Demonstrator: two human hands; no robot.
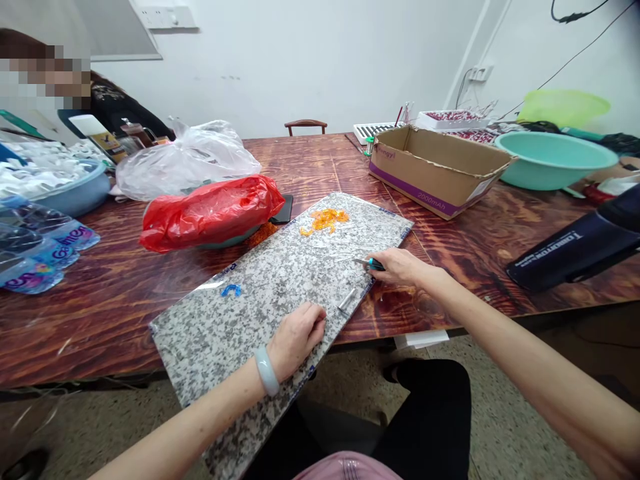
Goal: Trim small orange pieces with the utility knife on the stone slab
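My left hand (299, 337) rests with curled fingers on a speckled grey stone-look slab (260, 307); whether anything is inside them is hidden. At the slab's right edge, my right hand (400, 267) is closed around a small hand tool with a teal-and-black handle (375, 264), its thin metal tip pointing left. Between the hands lies a short silvery tube-like piece (346, 299). Thin clear strips (333, 248) are spread left of the tool. Beyond them is a loose cluster of translucent orange pieces (325, 220). A few blue pieces (231, 290) sit near the slab's left edge.
Left of the slab are a red plastic bag (215, 210) over a bowl, a white bag (185, 160) and bottled water (40, 247). On the right stand a cardboard box (435, 173), a green basin (555, 160) and a dark bottle (575, 243). Another person (125, 107) sits far left.
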